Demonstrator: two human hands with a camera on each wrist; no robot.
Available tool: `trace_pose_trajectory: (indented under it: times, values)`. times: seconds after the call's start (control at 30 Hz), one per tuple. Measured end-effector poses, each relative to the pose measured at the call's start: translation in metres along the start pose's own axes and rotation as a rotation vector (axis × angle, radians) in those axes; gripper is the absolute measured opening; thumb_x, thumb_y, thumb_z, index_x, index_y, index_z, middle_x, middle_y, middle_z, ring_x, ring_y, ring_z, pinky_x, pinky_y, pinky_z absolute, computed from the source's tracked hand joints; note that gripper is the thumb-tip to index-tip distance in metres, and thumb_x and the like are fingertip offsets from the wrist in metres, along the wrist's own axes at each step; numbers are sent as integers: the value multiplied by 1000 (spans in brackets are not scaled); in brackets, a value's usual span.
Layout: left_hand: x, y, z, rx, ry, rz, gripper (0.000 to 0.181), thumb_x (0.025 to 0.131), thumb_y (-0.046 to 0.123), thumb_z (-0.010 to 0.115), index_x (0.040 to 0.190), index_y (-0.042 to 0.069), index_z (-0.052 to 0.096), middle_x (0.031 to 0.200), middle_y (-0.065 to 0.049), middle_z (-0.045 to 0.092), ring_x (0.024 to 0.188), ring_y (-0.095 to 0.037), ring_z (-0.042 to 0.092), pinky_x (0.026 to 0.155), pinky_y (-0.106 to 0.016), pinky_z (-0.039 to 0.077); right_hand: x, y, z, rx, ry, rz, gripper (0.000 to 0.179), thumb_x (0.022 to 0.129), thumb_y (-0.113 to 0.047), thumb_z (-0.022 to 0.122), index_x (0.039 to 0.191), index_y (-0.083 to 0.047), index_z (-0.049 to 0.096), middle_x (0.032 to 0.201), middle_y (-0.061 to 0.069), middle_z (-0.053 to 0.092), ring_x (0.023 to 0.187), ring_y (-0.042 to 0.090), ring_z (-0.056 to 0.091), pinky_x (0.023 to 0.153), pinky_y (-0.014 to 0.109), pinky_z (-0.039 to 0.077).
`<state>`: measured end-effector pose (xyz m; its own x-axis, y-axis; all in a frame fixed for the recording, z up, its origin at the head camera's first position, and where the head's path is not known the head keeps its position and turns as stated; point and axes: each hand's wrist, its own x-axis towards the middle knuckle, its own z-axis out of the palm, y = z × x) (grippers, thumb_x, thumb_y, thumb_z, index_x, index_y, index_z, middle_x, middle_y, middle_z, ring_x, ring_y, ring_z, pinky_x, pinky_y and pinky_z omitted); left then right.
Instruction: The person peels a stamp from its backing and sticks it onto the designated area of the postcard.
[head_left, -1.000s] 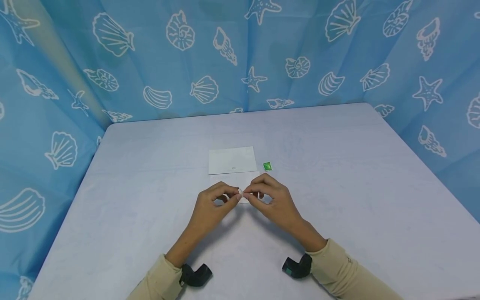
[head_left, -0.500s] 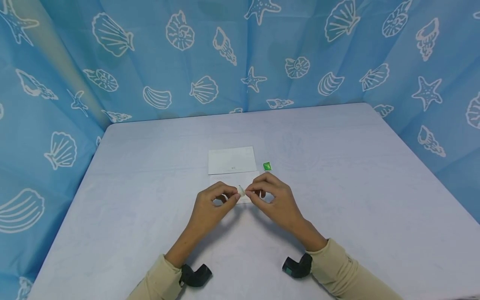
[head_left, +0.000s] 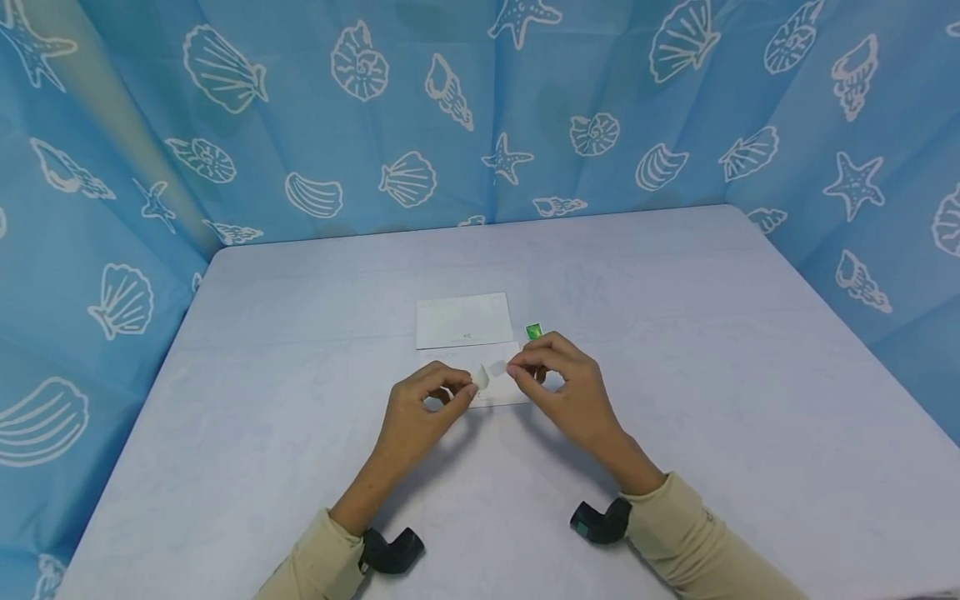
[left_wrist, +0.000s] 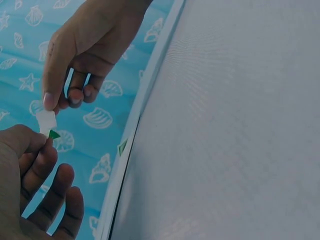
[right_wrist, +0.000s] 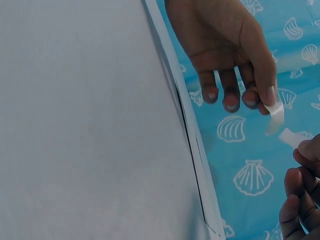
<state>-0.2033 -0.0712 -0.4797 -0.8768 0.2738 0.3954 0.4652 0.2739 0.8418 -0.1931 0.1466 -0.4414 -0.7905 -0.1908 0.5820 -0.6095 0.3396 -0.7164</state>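
Note:
Between thumb and forefinger, my left hand (head_left: 420,408) pinches a small curled sticker (head_left: 482,379). Its pale back faces up in the head view, and a green corner (left_wrist: 54,134) shows in the left wrist view. Facing it, my right hand (head_left: 570,392) pinches a small white slip (head_left: 497,367), apparently its backing paper. In the right wrist view a narrow gap separates the curled sticker (right_wrist: 275,119) from the slip (right_wrist: 287,137). Both hands are above a white sheet (head_left: 501,397), partly covering it.
A white rectangular card or envelope (head_left: 461,321) with a tiny mark lies just behind the sheet. Beside it is a green square sticker (head_left: 534,332), partly hidden by the right hand. The pale tabletop (head_left: 712,350) meets a blue shell-print curtain (head_left: 450,125) at its edges.
The right hand has moved right and slightly away from the body, drawing the white slip off the sticker. The left hand stays nearly in place with the sticker.

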Motion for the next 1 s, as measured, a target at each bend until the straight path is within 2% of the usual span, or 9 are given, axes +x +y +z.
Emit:
trace_pose_trajectory:
  times: [0.4,0.57,0.8,1.0]
  values:
    - [0,1,-1,1,15,-26,6,94,17,72,99,15,75,90,11,66,83,-11,63,71,-29,56,4,5,-10,-72,37,106,9,85,8,74,90,0,74,94,10,64,77,15,58,67,32,52]
    - [0,3,-2,-4,15,-22,6,94,16,73,99,15,75,90,11,66,84,-11,63,71,-29,56,5,10,-15,-83,50,127,9,86,8,74,91,1,75,94,9,64,77,15,58,68,26,50]
    - [0,1,-2,-3,16,-12,6,94,16,72,99,14,75,91,9,67,84,-11,63,70,-29,56,-2,51,-19,-92,54,199,5,89,-8,76,93,-11,77,96,-3,64,79,14,58,69,22,49]
    - [0,0,-2,5,19,-9,6,94,16,73,99,14,75,91,8,67,84,-11,63,70,-30,56,-2,57,-22,-129,52,214,5,91,-14,76,93,-11,77,95,-5,63,77,13,59,67,23,50]
